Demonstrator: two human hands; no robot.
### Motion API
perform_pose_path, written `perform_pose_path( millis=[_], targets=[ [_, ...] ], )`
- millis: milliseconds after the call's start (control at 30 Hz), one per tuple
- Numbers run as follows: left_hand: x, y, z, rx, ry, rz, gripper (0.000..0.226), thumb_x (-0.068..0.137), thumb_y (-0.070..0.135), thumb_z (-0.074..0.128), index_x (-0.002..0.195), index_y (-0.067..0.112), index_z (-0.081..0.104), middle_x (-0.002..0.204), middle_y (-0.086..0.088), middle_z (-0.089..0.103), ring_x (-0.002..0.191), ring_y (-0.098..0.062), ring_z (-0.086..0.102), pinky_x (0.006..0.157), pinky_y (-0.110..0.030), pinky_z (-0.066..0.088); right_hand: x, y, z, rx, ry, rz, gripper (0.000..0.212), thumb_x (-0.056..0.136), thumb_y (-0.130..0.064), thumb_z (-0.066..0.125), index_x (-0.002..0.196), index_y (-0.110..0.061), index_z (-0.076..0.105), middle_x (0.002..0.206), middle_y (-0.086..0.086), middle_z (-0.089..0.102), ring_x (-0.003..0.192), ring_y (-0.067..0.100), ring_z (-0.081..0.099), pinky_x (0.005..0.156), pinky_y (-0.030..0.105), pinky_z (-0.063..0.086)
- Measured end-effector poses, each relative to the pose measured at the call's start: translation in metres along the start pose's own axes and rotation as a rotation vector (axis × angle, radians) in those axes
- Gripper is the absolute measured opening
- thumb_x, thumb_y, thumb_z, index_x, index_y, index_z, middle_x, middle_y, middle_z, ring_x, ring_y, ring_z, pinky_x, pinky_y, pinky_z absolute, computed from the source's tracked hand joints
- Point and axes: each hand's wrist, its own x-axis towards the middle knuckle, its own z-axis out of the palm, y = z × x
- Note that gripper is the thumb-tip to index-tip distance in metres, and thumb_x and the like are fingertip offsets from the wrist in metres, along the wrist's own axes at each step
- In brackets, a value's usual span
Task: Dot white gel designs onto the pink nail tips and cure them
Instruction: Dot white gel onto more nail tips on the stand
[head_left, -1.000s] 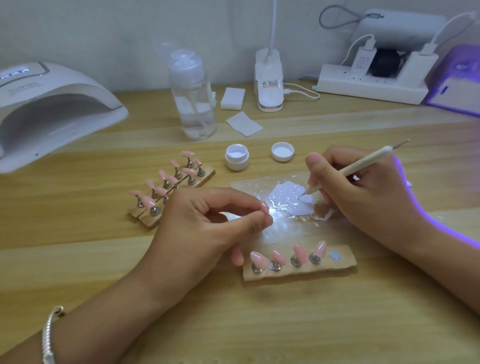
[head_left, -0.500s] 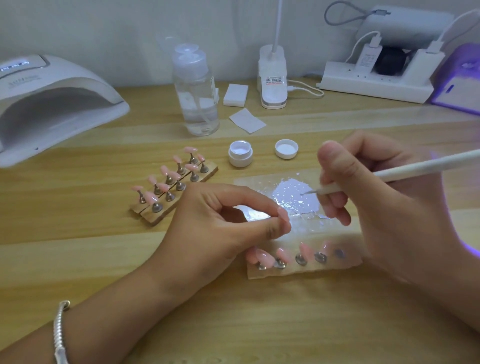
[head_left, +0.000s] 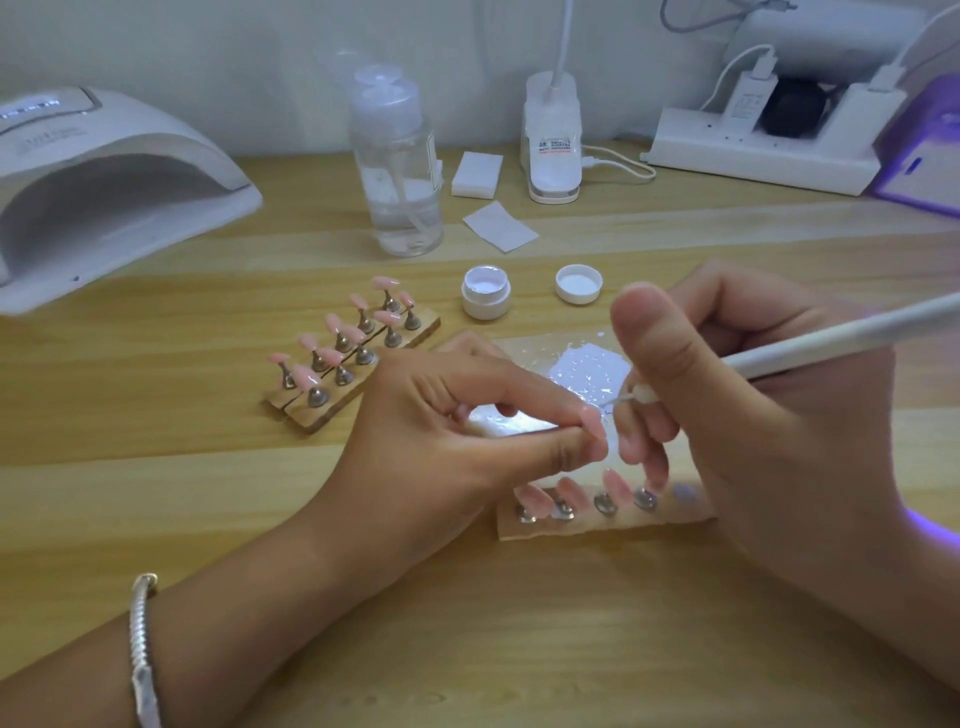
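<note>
Since half a second ago, the slim white dotting pen has been drawn off the white gel patch toward the left hand. A small pink nail tip is pinched between the closed left fingers. The pen is gripped by the right hand, fingers curled, its point just beside that glossy tip. Any design is too small to tell.

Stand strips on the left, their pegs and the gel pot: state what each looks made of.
Stand strips: likely pale unfinished wood; matte with visible grain. Pegs: polished metal; silvery with bright glints. Gel pot: probably glossy white plastic; smooth, opaque wall.
</note>
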Motion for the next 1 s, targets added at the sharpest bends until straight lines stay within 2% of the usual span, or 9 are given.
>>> perform_pose_path(
  millis=[133, 200, 267, 367, 567, 733, 1000],
  targets=[
    [0.000, 0.001, 0.002, -0.021, -0.010, 0.024, 0.017, 0.061, 0.008, 0.087, 0.076, 0.014, 0.081, 0.084, -0.021, 0.064, 0.067, -0.045, 0.065, 0.046, -0.029, 0.055, 0.000, 0.004, 0.000, -0.007, -0.008, -0.048, 0.037, 0.097, -0.021, 0.060, 0.063, -0.012, 0.047, 0.046, -0.010, 0.053, 0.033, 0.028, 0.052, 0.038, 0.017, 0.037],
    [0.000, 0.001, 0.002, -0.020, -0.012, 0.030, 0.016, 0.063, 0.010, 0.086, 0.077, 0.011, 0.080, 0.086, -0.023, 0.063, 0.066, -0.042, 0.065, 0.046, -0.028, 0.055, 0.000, 0.005, 0.001, -0.014, -0.017, -0.063, 0.034, 0.095, -0.019, 0.055, 0.064, -0.008, 0.046, 0.045, -0.004, 0.053, 0.033, 0.025, 0.052, 0.039, 0.015, 0.038],
    [0.000, 0.001, 0.002, -0.013, -0.011, 0.030, 0.014, 0.064, 0.009, 0.086, 0.077, 0.010, 0.080, 0.085, -0.021, 0.064, 0.068, -0.042, 0.065, 0.046, -0.028, 0.055, 0.000, 0.006, 0.001, -0.020, -0.029, -0.070, 0.036, 0.095, -0.018, 0.054, 0.065, -0.002, 0.046, 0.046, 0.006, 0.052, 0.033, 0.024, 0.052, 0.036, 0.016, 0.038],
    [0.000, 0.002, 0.002, 0.001, -0.003, 0.031, 0.015, 0.063, 0.009, 0.085, 0.077, 0.009, 0.080, 0.085, -0.021, 0.065, 0.065, -0.038, 0.068, 0.045, -0.026, 0.054, 0.000, 0.008, 0.001, -0.033, -0.041, -0.072, 0.037, 0.095, -0.017, 0.054, 0.065, 0.002, 0.045, 0.048, 0.012, 0.052, 0.033, 0.022, 0.051, 0.036, 0.018, 0.038],
    [0.000, 0.002, 0.003, 0.011, -0.005, 0.039, 0.016, 0.064, 0.006, 0.082, 0.080, 0.002, 0.078, 0.087, -0.024, 0.065, 0.055, -0.034, 0.069, 0.044, -0.025, 0.054, 0.000, 0.011, -0.001, -0.041, -0.053, -0.074, 0.037, 0.096, -0.017, 0.055, 0.065, 0.001, 0.045, 0.048, 0.013, 0.053, 0.032, 0.020, 0.052, 0.036, 0.018, 0.038],
    [0.000, 0.002, 0.004, 0.006, 0.017, 0.035, 0.015, 0.062, 0.011, 0.082, 0.076, 0.006, 0.079, 0.086, -0.021, 0.066, 0.058, -0.035, 0.069, 0.044, -0.027, 0.054, 0.000, 0.011, -0.001, -0.062, -0.061, -0.084, 0.038, 0.096, -0.016, 0.055, 0.065, 0.004, 0.046, 0.049, 0.010, 0.056, 0.032, 0.018, 0.052, 0.035, 0.019, 0.038],
    [0.000, 0.001, 0.003, 0.012, 0.017, 0.029, 0.016, 0.062, 0.010, 0.083, 0.076, 0.006, 0.078, 0.083, -0.019, 0.067, 0.063, -0.035, 0.068, 0.044, -0.027, 0.054, 0.001, 0.012, -0.001, -0.081, -0.062, -0.067, 0.038, 0.096, -0.017, 0.055, 0.065, 0.004, 0.047, 0.048, 0.012, 0.055, 0.031, 0.019, 0.052, 0.030, 0.028, 0.034]
  ],
)
